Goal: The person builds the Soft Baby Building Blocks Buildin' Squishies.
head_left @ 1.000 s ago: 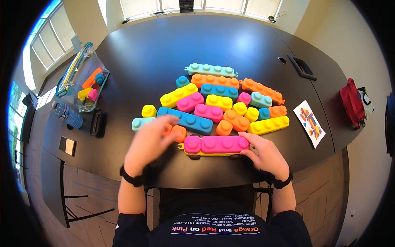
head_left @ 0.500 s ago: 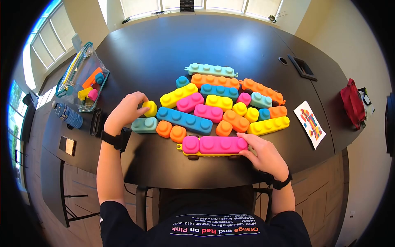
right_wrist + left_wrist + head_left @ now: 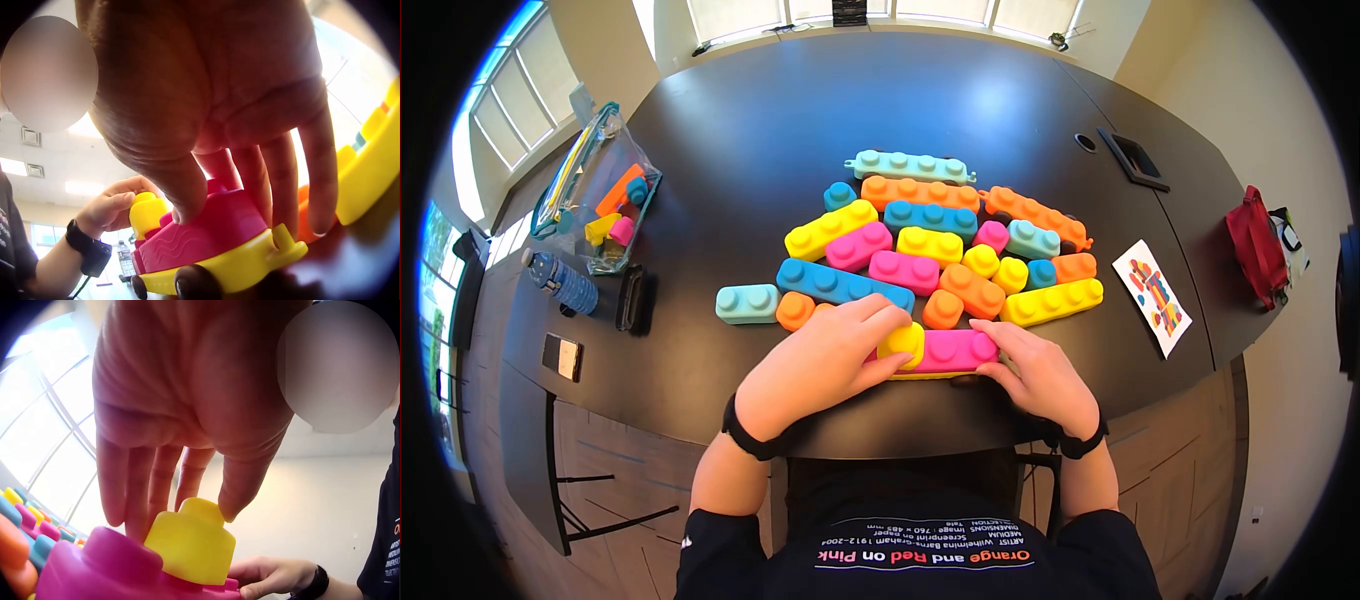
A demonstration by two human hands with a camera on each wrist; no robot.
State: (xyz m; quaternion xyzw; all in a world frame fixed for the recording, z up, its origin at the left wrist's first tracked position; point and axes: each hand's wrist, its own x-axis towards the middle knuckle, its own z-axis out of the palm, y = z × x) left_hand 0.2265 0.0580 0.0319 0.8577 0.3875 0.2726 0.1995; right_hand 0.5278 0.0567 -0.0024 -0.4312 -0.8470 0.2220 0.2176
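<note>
My left hand (image 3: 815, 365) pinches a small yellow block (image 3: 901, 345) on top of the pink blocks, near the middle of the row. In the left wrist view the yellow block (image 3: 194, 542) sits between thumb and fingers, slightly tilted on the pink studs. My right hand (image 3: 1045, 378) grips the right end of the long pink block (image 3: 960, 350), which stands on a yellow wheeled base. The right wrist view shows the thumb and fingers on either side of the pink block (image 3: 206, 234), above the yellow base (image 3: 240, 265) with dark wheels.
Beyond the hands lie many loose blocks, including a long blue one (image 3: 840, 285) and a light teal one (image 3: 747, 304). A clear bag (image 3: 605, 170) holding blocks and a water bottle (image 3: 560, 282) stand at left. A picture card (image 3: 1152, 298) and red bag (image 3: 1257, 250) are at right.
The left hand has carried the small yellow block from the far left of the loose blocks onto the pink blocks. The right hand has stayed on the pink block's right end.
</note>
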